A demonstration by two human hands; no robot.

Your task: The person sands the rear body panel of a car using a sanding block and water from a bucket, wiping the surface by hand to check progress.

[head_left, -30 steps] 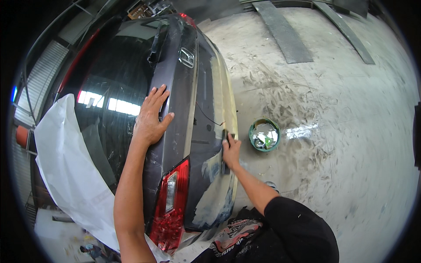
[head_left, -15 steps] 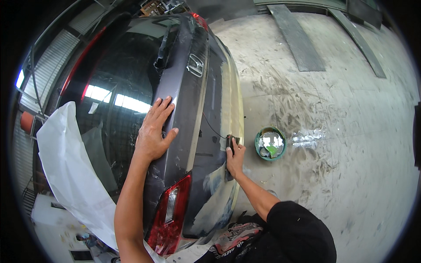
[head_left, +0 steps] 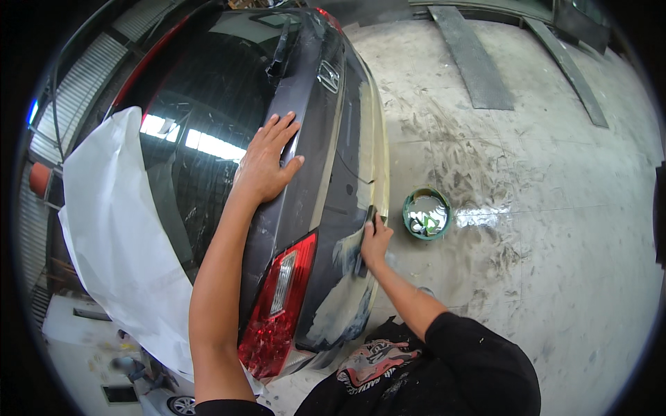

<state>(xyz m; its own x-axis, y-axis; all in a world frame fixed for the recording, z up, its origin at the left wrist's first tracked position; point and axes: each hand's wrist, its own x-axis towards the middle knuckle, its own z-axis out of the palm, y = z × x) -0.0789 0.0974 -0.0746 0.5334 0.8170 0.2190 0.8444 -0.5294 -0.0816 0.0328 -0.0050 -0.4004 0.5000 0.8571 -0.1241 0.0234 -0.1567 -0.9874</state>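
My left hand [head_left: 267, 166] lies flat, fingers outstretched, on the dark grey tailgate [head_left: 277, 208] of a car, beside the rear window. My right hand [head_left: 375, 243] is closed around a small dark sanding block [head_left: 372, 213], pressed against the rear bumper. Pale filler patches [head_left: 340, 298] and a pale yellowish strip [head_left: 378, 139] cover parts of the bumper. A red tail light [head_left: 277, 305] sits between my forearms. My right palm partly hides the block.
A green bucket [head_left: 406, 213] with shiny liquid stands on the stained floor, right of the bumper. White sheeting [head_left: 111, 208] drapes along the car's left. Grey ramp-like planks [head_left: 475, 62] lie far right. A person [head_left: 142, 371] is at the lower left.
My right hand has slid the sanding block along the bumper toward me, level with the tail light. My left hand keeps its place on the tailgate. The whole view has shifted slightly.
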